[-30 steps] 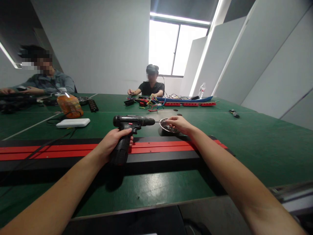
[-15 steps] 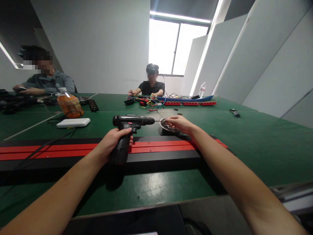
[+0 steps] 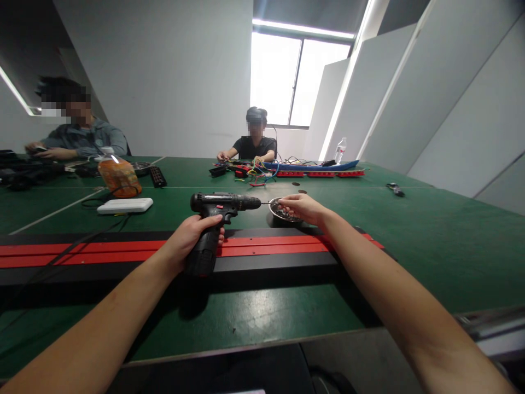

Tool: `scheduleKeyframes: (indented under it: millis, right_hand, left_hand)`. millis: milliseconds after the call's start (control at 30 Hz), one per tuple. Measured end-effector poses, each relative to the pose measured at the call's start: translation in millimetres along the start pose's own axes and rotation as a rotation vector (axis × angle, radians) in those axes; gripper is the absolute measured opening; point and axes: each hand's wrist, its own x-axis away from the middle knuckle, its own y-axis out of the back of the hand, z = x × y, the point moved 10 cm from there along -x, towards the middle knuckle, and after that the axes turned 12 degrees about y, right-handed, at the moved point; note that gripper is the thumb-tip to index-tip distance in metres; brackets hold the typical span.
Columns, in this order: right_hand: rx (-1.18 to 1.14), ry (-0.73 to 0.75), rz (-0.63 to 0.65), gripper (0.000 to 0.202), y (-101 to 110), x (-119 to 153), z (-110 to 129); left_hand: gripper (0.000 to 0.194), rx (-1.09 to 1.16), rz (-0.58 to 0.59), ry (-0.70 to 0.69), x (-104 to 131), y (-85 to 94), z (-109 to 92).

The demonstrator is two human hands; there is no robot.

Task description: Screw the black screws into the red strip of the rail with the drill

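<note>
My left hand (image 3: pixel 192 235) is wrapped round the grip of a black cordless drill (image 3: pixel 209 224), which points to the right. A thin bit (image 3: pixel 267 203) runs from its chuck toward my right hand (image 3: pixel 301 207). The fingers of that hand are pinched at the bit's tip; whatever is between them is too small to make out. Just under those fingers stands a round metal bowl (image 3: pixel 275 218) holding small dark pieces, perhaps screws. Below both hands lies a long black panel with a red strip (image 3: pixel 262 246), small screw heads or holes showing along it.
Left of the drill are a white power-bank-like box (image 3: pixel 125 206) and a bottle of orange drink (image 3: pixel 118 176). A dark cable (image 3: pixel 69 249) crosses the panel. Two people sit beyond, near wires (image 3: pixel 262 174), a blue strip (image 3: pixel 315 166) and a water bottle (image 3: pixel 340 151).
Hardly anything differs. The whole view has shifted very slightly, while both hands, the drill and the bit keep the same positions relative to one another.
</note>
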Motion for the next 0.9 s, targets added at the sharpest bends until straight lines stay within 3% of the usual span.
scheduleKeyframes:
  millis: [900]
  right_hand:
    - [0.059, 0.001, -0.023, 0.018, 0.9, 1.8, 3.9]
  left_hand:
    - [0.021, 0.016, -0.024, 0.032, 4.6, 0.1, -0.7]
